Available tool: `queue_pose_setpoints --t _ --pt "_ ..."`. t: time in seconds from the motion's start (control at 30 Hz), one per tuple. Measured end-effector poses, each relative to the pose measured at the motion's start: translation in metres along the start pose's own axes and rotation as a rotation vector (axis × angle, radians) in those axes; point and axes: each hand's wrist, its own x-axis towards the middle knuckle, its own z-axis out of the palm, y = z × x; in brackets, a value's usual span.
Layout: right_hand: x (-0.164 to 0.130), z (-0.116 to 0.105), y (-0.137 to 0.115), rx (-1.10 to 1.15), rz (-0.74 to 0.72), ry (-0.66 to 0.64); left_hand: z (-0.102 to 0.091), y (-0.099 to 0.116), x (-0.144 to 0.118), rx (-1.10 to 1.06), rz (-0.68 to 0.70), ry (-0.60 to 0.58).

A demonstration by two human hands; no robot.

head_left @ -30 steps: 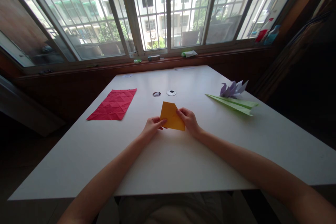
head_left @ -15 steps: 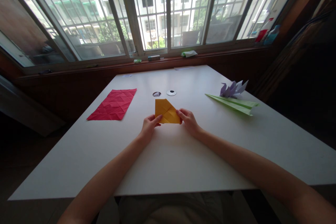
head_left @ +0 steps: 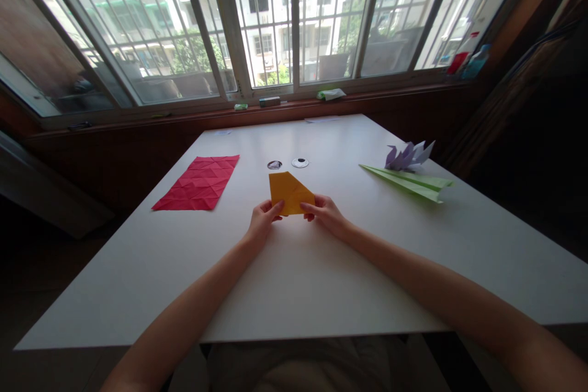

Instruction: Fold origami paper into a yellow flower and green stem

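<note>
A folded piece of yellow origami paper [head_left: 291,192] is held just above the table, its upper right corner cut off by a slanting edge. My left hand [head_left: 263,218] pinches its lower left corner, thumb on the near face. On the lower right side, my right hand [head_left: 324,215] grips the same paper with the thumb lying across its front. The fingers of both hands are partly hidden behind the paper.
Creased red paper [head_left: 197,184] lies on the left of the white table [head_left: 294,282]. On the right are a green paper plane [head_left: 407,182] and purple folded paper birds [head_left: 404,156]. Two round discs [head_left: 300,163] [head_left: 274,165] sit beyond my hands. Small packets line the windowsill [head_left: 184,115].
My right hand has shifted its thumb leftward, further onto the front of the yellow paper. The paper has turned and tilted slightly. My left hand stays in nearly the same place.
</note>
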Motion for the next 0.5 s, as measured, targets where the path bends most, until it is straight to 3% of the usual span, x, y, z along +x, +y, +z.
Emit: queue_pose_setpoints --t 0.13,0.27,0.37,0.5 --pt "0.002 -0.002 0.006 0.001 -0.031 0.019 -0.001 0.0 0.0 0.007 -0.004 -0.012" --pt "0.005 -0.002 0.01 0.034 -0.011 0.157 -0.001 0.002 -0.001 0.047 -0.024 -0.038" --pt "0.007 -0.002 0.01 0.098 0.01 0.22 -0.001 0.004 -0.002 0.098 -0.055 -0.142" --pt "0.009 -0.004 0.014 0.21 0.005 0.175 0.0 0.007 -0.003 0.149 -0.085 -0.258"
